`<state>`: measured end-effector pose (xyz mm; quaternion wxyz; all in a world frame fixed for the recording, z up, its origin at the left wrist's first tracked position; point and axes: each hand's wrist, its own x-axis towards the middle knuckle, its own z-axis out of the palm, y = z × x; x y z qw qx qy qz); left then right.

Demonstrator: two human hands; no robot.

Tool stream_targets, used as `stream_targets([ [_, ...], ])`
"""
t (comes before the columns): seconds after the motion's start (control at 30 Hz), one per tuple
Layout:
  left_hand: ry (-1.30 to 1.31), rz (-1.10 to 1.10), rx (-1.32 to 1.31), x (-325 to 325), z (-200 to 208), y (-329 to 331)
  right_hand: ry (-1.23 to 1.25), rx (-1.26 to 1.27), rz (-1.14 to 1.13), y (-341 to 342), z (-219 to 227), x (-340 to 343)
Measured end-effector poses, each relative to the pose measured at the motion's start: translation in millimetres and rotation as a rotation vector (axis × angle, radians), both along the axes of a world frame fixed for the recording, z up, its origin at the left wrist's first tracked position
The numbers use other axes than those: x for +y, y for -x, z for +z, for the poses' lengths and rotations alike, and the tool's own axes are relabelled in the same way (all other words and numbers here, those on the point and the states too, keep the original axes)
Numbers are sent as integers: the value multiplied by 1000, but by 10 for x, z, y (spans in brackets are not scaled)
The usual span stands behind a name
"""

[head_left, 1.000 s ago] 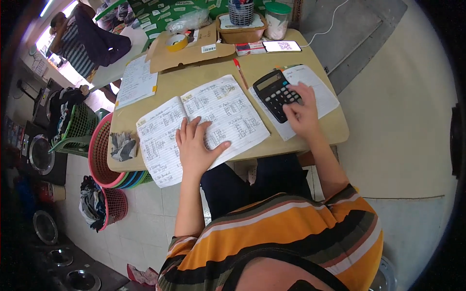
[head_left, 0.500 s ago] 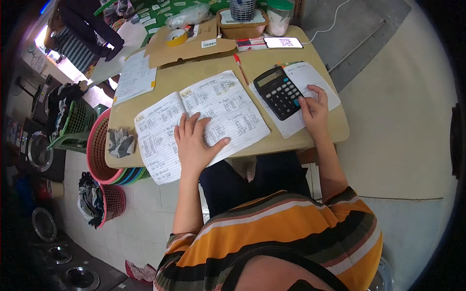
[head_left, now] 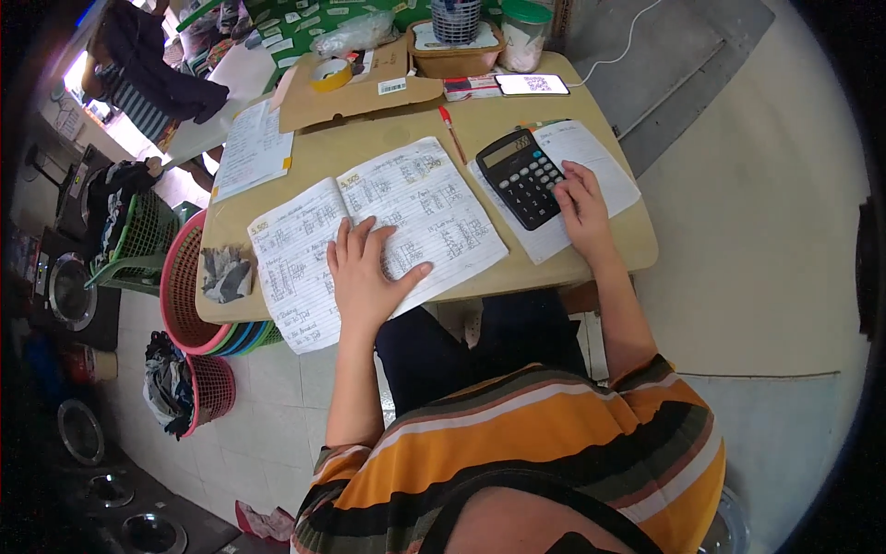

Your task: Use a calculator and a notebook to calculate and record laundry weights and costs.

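And the right grip point(head_left: 583, 210) has shifted! Half a second ago its thumb was over the lower keys; now its fingers are drawn together by the right edge of the black calculator point(head_left: 520, 178). In the background, the dark cloth point(head_left: 152, 65) by a person in stripes point(head_left: 138, 103) has dropped lower.

From my end, that right grip is narrow, fingers half curled; whether it presses or pinches anything, I can't tell. The calculator lies tilted on loose white papers point(head_left: 591, 148), digits on its display.

Over to the left grip point(head_left: 362, 277): spread wide, laid on the open notebook point(head_left: 425, 198), handwriting all round it. The notebook's near corner juts past the edge of the beige surface point(head_left: 369, 143). Between notebook and calculator, a red pen point(head_left: 453, 135); beyond, a lit phone point(head_left: 532, 84) and flattened cardboard point(head_left: 369, 103) carrying yellow tape point(head_left: 332, 83).
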<state>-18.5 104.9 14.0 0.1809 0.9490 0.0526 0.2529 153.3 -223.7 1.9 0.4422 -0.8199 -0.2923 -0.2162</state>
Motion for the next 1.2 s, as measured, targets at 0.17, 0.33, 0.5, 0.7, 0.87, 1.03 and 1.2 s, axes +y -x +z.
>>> stream_targets([
  [0.17, -8, 8, 6, 3, -10, -9, 1, -54, 34, 91, 4, 76],
  [0.33, -9, 12, 10, -9, 7, -5, 255, -95, -55, 170, 83, 144],
  [0.5, 9, -6, 1, 7, -13, -9, 280, -156, -146, -107, 147, 265],
  [0.7, 12, 5, 11, -11, 1, -1, 218, -214, -116, 132, 219, 257],
  [0.87, -1, -1, 5, -1, 20, 4, 200, -219, -74, 291, 85, 137],
  [1.03, -1, 9, 11, 3, 8, -3, -105, -103, -198, 135, 136, 28],
  [1.2, -4, 13, 0, -15, -22, -10, -128, -31, -253, 57, -2, -32],
])
